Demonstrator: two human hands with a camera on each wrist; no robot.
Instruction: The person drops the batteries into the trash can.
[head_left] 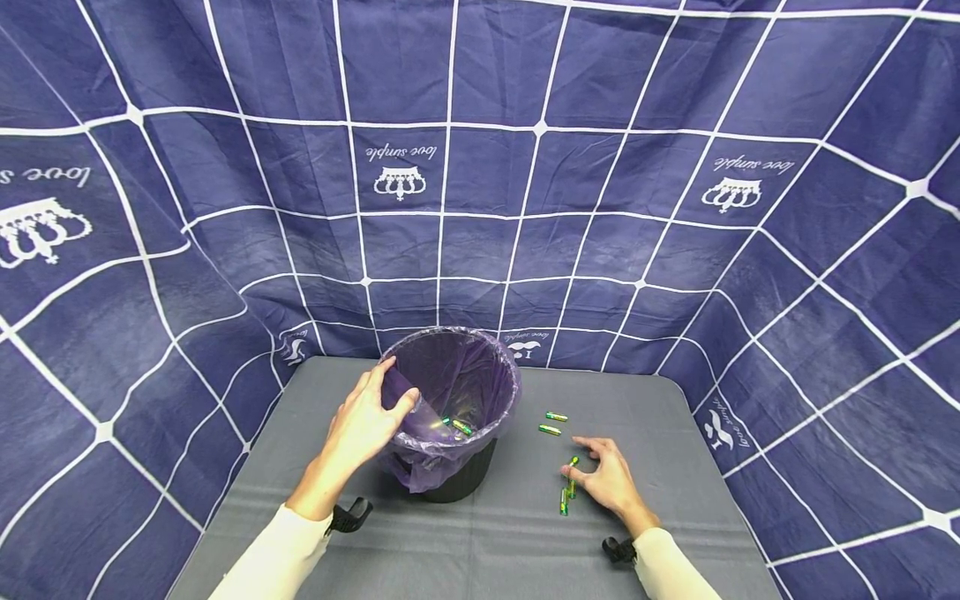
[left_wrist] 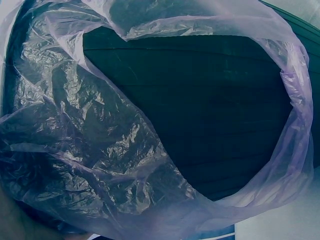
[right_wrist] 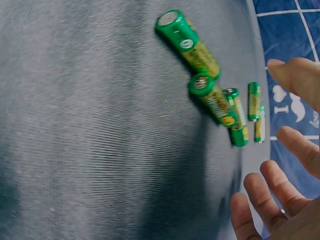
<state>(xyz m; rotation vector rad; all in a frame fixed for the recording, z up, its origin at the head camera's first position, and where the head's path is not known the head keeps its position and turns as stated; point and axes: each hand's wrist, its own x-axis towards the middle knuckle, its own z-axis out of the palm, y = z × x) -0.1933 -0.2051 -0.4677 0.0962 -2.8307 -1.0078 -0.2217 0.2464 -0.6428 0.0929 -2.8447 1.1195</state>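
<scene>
A black trash bin (head_left: pixel 459 483) lined with a translucent purple bag (head_left: pixel 506 396) stands left of centre. At its left rim is my left hand (head_left: pixel 363 421), with the thumb over the inside and the fingers along the edge, holding the rim. Batteries (head_left: pixel 462 427) in green and gold lie in the bottom of the bin. My right hand (head_left: pixel 606 479) hovers over several green batteries (right_wrist: pixel 212 100) on the table, its fingers spread and nothing gripped. In the left wrist view the bag's overhang (left_wrist: pixel 95 140) hides part of the bin's ribbed wall (left_wrist: pixel 215 110).
Two more batteries (head_left: pixel 553 416) lie farther back on the grey table (head_left: pixel 517 533), just right of the bin. A blue cloth with white lines (head_left: pixel 495 167) hangs behind and at both sides. Black straps (head_left: pixel 352 515) circle both wrists.
</scene>
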